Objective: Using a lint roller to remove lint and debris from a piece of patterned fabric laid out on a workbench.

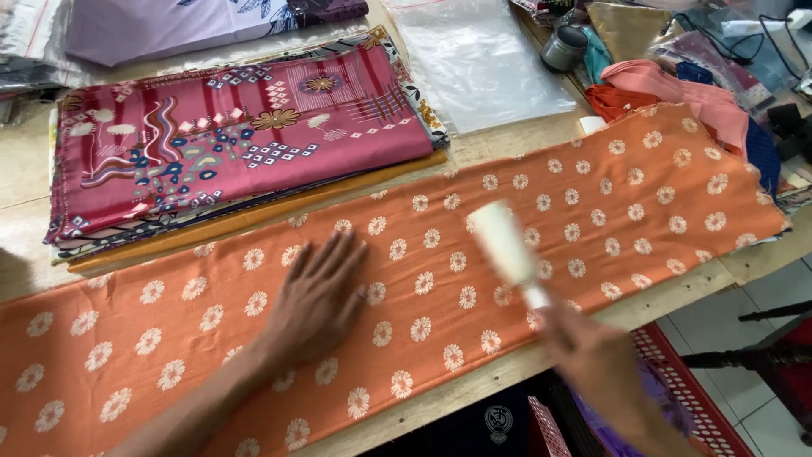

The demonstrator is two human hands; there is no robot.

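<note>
A long strip of orange cloth with white flowers [592, 203] lies flat along the front of the wooden table [507, 140]. My left hand [317, 300] presses flat on it, fingers spread, left of the middle. My right hand [592, 347], blurred, grips the handle of a white lint roller [505, 241], whose roll rests on the cloth just right of the left hand.
A stack of folded cloths topped by a magenta patterned one [228, 135] lies behind the strip. Clear plastic bags [482, 59], a small metal tin [564, 46] and a heap of coloured fabrics [685, 89] sit at the back right. A red crate [685, 381] stands below the table edge.
</note>
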